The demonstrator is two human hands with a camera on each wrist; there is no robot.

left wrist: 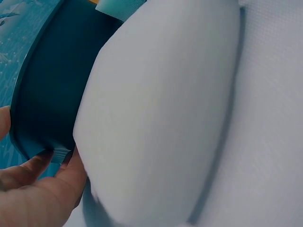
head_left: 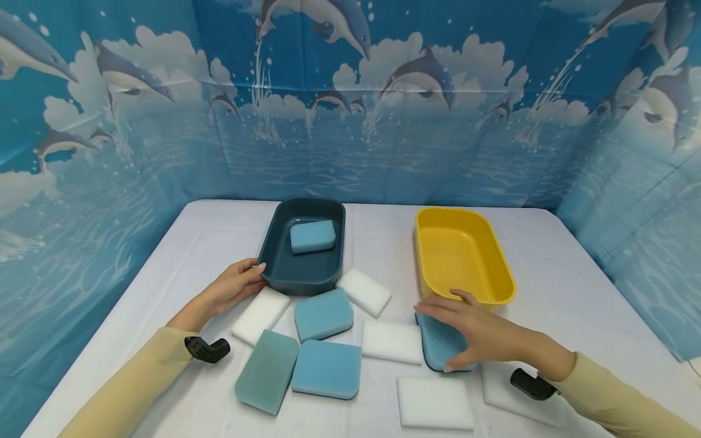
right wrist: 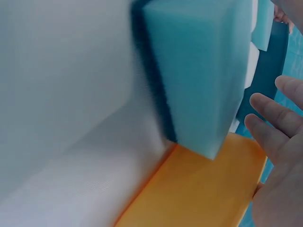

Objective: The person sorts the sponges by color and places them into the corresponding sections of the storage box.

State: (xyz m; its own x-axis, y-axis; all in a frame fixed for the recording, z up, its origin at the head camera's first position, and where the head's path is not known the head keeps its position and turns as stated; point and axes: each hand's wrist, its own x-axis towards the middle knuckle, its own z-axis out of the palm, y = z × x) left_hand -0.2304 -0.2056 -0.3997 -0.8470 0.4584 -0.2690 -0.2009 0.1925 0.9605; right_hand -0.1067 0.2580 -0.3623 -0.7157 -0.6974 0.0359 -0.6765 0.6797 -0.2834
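Just on the near side of the yellow tub, the sponge under my spread, ungrasping right fingers should be light, squashy, best pinched by opposite edges; my left fingers grip the dark tub.

Beige sleeves, black wrist cameras

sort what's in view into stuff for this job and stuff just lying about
Likely in the job:
dark teal tub, held by left hand
blue scouring sponge below right hand
sponge inside that tub
yellow tub
three other blue sponges
white sponges, probably

Just surroundings, apparently:
white tablecloth
dolphin-print backdrop
black wrist cameras
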